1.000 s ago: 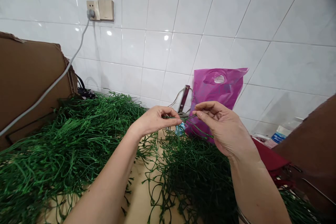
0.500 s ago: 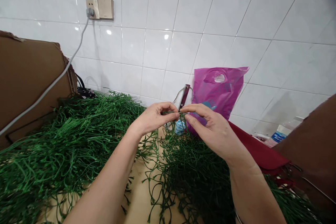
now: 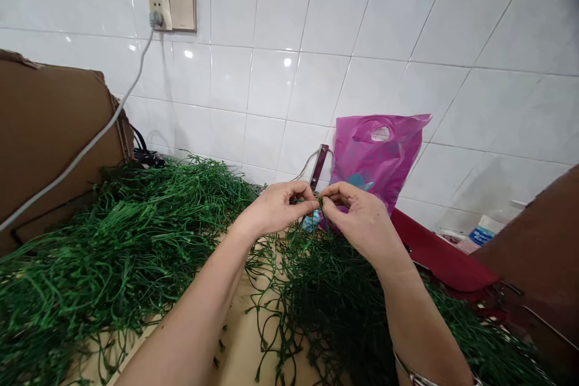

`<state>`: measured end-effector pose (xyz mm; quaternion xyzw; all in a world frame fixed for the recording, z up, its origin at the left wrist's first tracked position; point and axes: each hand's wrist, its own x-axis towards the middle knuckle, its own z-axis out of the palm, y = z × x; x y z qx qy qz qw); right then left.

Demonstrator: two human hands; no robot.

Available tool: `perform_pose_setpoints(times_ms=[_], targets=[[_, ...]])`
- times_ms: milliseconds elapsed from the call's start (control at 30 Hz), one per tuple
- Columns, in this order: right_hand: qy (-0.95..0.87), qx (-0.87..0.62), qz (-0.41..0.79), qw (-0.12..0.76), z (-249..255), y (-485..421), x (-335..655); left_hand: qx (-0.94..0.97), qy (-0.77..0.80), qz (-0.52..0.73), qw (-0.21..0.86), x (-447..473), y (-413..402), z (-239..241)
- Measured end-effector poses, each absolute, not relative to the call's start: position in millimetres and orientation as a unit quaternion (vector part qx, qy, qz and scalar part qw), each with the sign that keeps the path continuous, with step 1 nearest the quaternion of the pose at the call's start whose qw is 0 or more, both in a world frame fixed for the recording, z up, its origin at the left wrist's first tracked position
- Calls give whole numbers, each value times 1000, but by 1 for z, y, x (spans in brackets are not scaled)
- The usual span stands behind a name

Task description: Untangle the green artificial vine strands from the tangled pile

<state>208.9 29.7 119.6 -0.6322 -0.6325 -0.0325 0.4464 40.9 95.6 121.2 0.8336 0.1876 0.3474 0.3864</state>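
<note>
My left hand (image 3: 289, 205) pinches thin green plastic-looking stems between thumb and fingers. Close against it, my right hand (image 3: 355, 214) has thumb and forefinger closed on the same green stems (image 3: 320, 200). The fingertips hide just how the strands meet. Below both hands spreads a dark green heap of thin, branching stems (image 3: 344, 289). A second, brighter heap of green stems (image 3: 136, 223) lies to the left of my left forearm. Loose strands hang down between the hands and the tan surface (image 3: 244, 325).
A purple plastic bag (image 3: 380, 157) stands against the tiled wall (image 3: 271, 84), beside a maroon strip (image 3: 319, 166). On the left is a cardboard box (image 3: 49, 132), crossed by a grey cable (image 3: 104, 129) plugged into a socket (image 3: 159, 12). Red material (image 3: 447, 259) lies right.
My right hand's thumb and forefinger have come together on the stems, where they were apart before. Both hands have moved slightly, now nearly touching.
</note>
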Motion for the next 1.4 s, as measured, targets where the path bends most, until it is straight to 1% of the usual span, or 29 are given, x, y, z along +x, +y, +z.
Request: perform_pose_setpoints(times_ms=[133, 267, 333, 433, 500, 600, 700, 900, 1100, 1200, 1333, 1400], targets=[[-581, -669, -46, 460, 110, 37, 254, 827, 115, 323, 444, 36, 85, 131], [-608, -675, 5, 417, 117, 23, 288, 811, 144, 344, 450, 30, 81, 138], [-616, -677, -11, 403, 125, 12, 281, 809, 179, 350, 437, 31, 84, 136], [-614, -662, -71, 424, 135, 2, 249, 809, 205, 343, 431, 36, 90, 130], [-646, -620, -44, 443, 138, 2, 225, 810, 197, 340, 435, 38, 92, 127], [-705, -573, 51, 414, 135, 6, 202, 817, 197, 345, 418, 39, 93, 124], [-722, -567, 81, 389, 129, 13, 198, 826, 229, 344, 384, 39, 94, 123], [-701, -577, 71, 413, 125, 19, 203, 825, 211, 349, 392, 38, 91, 125], [-676, -601, 17, 426, 123, 28, 195, 787, 161, 368, 468, 48, 95, 117], [-666, -619, -3, 417, 113, 38, 200, 784, 162, 384, 460, 48, 91, 119], [-630, -669, -38, 393, 104, 45, 236, 792, 95, 337, 500, 38, 73, 137], [-607, -697, -48, 379, 106, 40, 259, 781, 96, 365, 498, 34, 66, 145]])
